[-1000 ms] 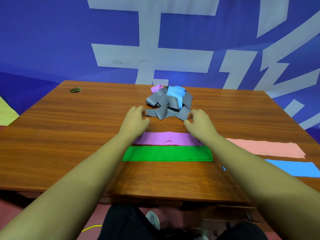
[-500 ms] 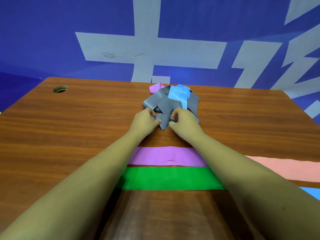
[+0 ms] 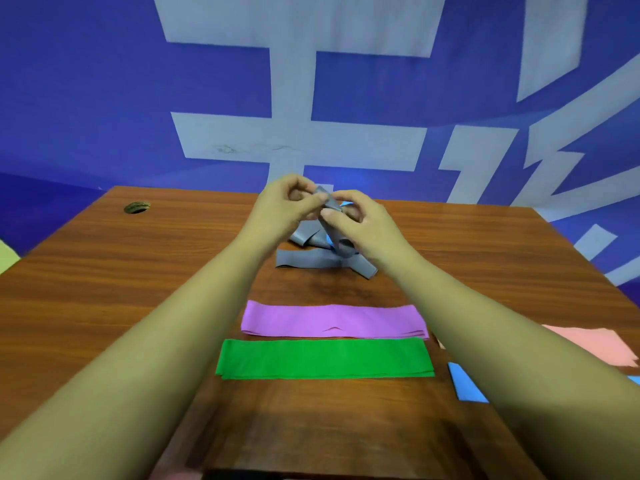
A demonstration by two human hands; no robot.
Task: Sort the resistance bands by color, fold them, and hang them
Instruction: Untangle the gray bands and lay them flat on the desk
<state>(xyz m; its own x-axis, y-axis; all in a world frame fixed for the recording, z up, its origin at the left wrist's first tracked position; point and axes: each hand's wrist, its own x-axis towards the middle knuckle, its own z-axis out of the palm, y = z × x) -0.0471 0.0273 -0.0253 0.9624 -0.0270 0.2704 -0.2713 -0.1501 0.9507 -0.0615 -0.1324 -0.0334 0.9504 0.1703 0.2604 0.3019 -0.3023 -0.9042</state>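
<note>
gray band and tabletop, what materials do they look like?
Gray band: thin, matte, rubbery sheet, likely latex or similar elastomer; it drapes limp and kinks softly where the left hand and right hand pinch it. Table: wood-grain surface with slight sheen, possibly laminate or veneer.

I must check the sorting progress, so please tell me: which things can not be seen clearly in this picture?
- Head view: the grey band pile is partly hidden by the right hand; how many bands are tangled there is unclear.
- The pink band and blue band are covered by the right forearm and cut off by the right edge.
- No hanging place is visible.
</note>
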